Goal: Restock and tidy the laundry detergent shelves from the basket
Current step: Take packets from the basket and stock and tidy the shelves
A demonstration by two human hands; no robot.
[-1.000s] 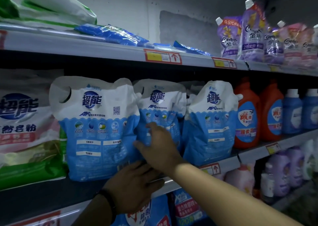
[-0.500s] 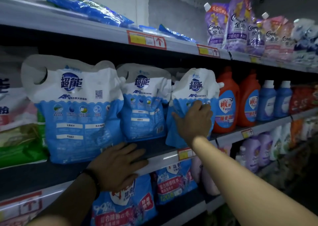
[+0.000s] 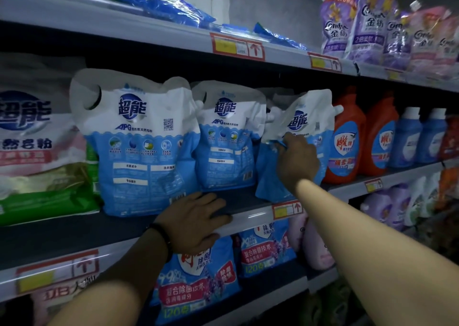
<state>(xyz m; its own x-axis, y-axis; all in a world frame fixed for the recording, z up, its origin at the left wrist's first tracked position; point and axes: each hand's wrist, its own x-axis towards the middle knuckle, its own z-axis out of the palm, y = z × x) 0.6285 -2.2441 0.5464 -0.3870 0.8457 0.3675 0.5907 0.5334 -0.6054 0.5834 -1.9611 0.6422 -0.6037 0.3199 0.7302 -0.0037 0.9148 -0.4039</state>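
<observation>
Head | right hand [image 3: 296, 162] grips tilted 3rd pouch [image 3: 306, 117]; left hand [image 3: 191, 222] — flat on shelf [image 3: 74, 231]

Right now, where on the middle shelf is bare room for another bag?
Bare strip of shelf before the green-and-white bag and large blue bag. Smaller patch before the middle bag, between left hand and the end bag the right hand grips. Crowded beyond: orange bottles.

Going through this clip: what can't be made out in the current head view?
All in the head view:
Basket: outside the frame.
Right pouch: lower label covered by the right hand gripping it.
Price tags: print too small and blurred.
Big bag at far left: cut by the left edge.
</observation>
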